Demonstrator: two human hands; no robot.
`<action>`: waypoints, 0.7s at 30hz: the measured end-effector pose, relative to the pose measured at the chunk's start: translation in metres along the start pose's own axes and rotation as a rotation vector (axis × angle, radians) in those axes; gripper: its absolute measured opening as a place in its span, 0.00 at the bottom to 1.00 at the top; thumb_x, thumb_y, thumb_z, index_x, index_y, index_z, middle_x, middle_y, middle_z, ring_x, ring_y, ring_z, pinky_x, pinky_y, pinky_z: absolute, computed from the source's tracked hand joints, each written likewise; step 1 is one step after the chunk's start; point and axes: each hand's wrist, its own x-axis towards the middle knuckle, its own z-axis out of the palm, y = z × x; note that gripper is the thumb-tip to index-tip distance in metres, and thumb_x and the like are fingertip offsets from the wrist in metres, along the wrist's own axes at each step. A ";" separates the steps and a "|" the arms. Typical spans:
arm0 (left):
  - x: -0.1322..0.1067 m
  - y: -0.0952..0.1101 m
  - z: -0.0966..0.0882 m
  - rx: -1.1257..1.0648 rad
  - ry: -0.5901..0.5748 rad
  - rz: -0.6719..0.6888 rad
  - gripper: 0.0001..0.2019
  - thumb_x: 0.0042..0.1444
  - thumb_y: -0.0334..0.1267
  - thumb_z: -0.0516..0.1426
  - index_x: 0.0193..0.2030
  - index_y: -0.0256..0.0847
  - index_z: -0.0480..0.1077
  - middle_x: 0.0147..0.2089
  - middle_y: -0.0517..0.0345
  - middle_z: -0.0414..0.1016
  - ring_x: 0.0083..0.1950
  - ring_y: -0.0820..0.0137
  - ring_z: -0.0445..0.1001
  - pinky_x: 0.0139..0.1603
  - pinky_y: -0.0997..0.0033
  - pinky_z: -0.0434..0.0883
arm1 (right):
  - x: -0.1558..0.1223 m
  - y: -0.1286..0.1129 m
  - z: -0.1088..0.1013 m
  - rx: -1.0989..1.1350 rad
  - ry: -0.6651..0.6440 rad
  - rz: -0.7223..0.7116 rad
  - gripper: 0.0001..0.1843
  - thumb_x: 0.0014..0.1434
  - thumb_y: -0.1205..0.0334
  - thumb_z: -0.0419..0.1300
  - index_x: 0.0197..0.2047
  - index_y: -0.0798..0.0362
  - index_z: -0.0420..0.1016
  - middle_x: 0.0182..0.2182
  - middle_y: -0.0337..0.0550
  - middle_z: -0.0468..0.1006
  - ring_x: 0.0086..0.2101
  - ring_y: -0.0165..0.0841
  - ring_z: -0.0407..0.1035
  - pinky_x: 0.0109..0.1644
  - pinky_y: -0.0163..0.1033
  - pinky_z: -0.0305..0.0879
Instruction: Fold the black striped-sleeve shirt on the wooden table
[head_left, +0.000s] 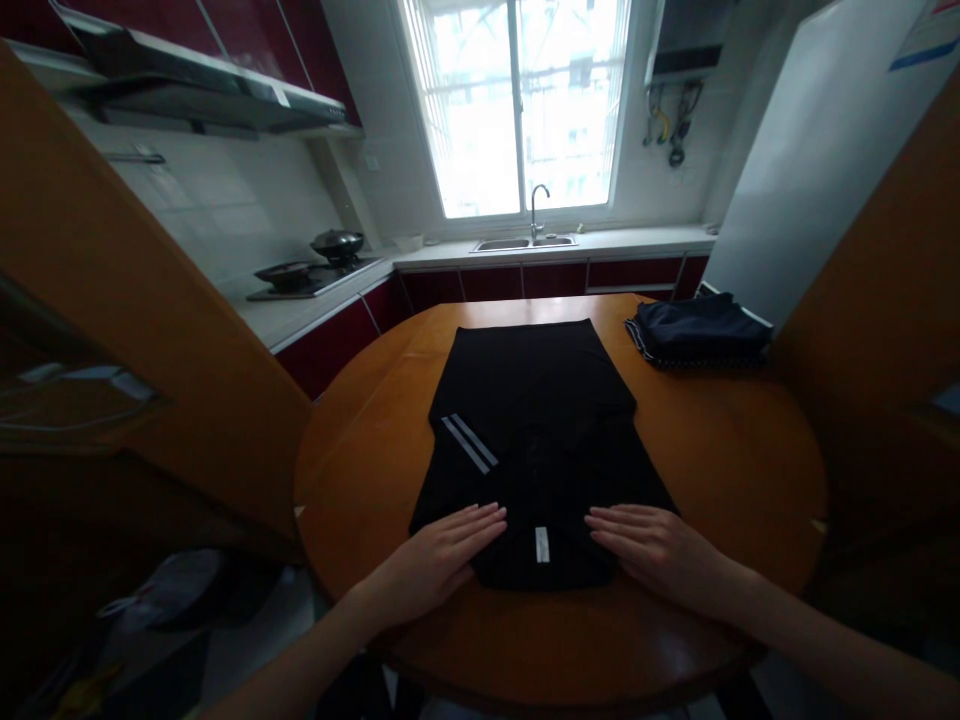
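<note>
A black shirt (536,385) lies spread on the round wooden table (360,450), its collar end nearest me. Two pale stripes cross its left part at a slant, and a small white label (542,545) shows near the collar. My left hand (450,550) rests flat on the shirt's near left side, fingers stretched out. On the near right side, my right hand (649,550) lies flat too, its fingers extended toward the label. Neither hand grips the cloth.
A stack of folded dark clothes (697,330) sits at the table's far right. Beyond are a counter with a sink (525,243), a stove with a lidded pan (337,243), and a window. Wooden door panels stand on both sides, with a white fridge (810,150) at right.
</note>
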 end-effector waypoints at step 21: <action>0.042 -0.024 -0.062 -0.366 -0.012 -0.302 0.15 0.69 0.46 0.53 0.42 0.39 0.75 0.33 0.60 0.76 0.31 0.73 0.73 0.34 0.77 0.67 | 0.048 0.034 -0.047 0.609 -0.189 0.624 0.09 0.60 0.63 0.56 0.29 0.54 0.72 0.24 0.34 0.71 0.26 0.28 0.64 0.29 0.33 0.59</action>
